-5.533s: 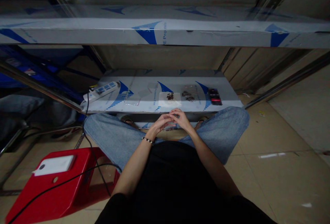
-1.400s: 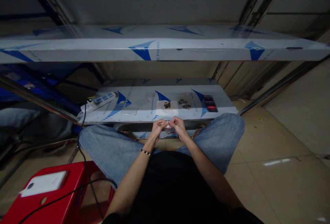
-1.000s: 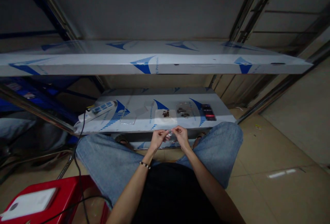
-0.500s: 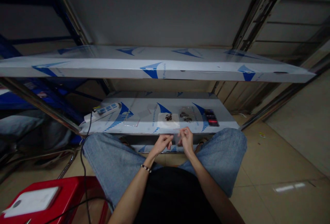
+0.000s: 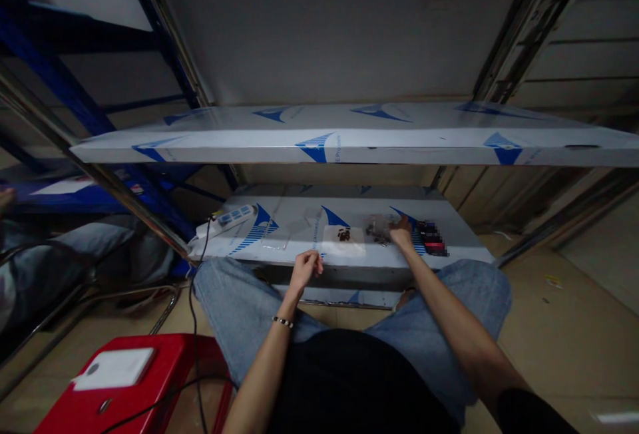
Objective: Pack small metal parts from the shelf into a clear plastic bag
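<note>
My right hand [image 5: 401, 232] reaches forward onto the low shelf [image 5: 299, 227], its fingers resting on a clear plastic bag of small dark parts [image 5: 377, 229]; whether it grips the bag I cannot make out. My left hand [image 5: 307, 266] hovers at the shelf's front edge with fingers curled in, and what it holds is too small to name. Just ahead of it lies a white sheet [image 5: 343, 242] with a small pile of dark pieces [image 5: 343, 235] on it.
A white power strip [image 5: 224, 219] lies at the shelf's left end, its cable running down past my knee. A dark object [image 5: 432, 239] sits at the right end. An upper shelf [image 5: 349, 144] overhangs. A red stool [image 5: 130, 381] with a white device [image 5: 114, 369] stands left.
My hands have parted: the right one left the spot in front of my lap and stretched forward to the bag on the shelf. The left hand stayed near the shelf edge. The view tilted up.
</note>
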`<action>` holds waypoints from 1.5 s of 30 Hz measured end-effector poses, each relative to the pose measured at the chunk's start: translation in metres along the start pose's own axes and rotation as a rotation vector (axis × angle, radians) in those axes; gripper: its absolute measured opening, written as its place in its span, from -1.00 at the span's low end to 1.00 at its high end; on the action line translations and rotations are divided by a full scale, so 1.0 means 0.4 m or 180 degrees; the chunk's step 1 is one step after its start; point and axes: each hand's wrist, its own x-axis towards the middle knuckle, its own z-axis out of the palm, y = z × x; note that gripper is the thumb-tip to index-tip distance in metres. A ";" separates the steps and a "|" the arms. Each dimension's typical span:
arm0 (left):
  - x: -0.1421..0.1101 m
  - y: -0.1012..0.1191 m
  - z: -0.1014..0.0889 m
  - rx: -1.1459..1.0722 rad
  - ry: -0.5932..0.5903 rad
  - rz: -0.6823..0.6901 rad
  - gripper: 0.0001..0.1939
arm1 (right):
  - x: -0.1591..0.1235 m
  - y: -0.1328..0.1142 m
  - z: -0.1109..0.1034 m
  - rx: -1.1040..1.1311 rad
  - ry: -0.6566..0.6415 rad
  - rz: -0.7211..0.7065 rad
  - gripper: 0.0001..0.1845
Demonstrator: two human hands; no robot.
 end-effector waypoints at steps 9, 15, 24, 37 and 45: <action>0.144 0.037 -0.265 0.3306 0.0863 -0.0128 -0.34 | -0.192 0.106 0.072 -0.0025 -0.0611 -0.0261 -0.50; 0.130 0.014 -0.249 0.4243 0.0321 -0.0455 -0.54 | -0.244 0.066 0.129 0.0325 -0.0825 -0.0296 -0.52; 0.123 0.022 -0.144 0.3683 0.1015 0.0283 -0.76 | -0.364 0.016 0.128 0.0840 -0.1193 -0.0447 -0.58; -0.013 0.029 0.127 0.0839 -0.0342 0.0991 -0.72 | -0.431 -0.172 0.063 0.0987 -0.1158 -0.1461 -0.80; -0.023 0.034 0.112 0.0464 -0.1194 0.0738 -0.60 | -0.425 -0.143 0.072 0.0609 -0.1048 -0.1389 -0.95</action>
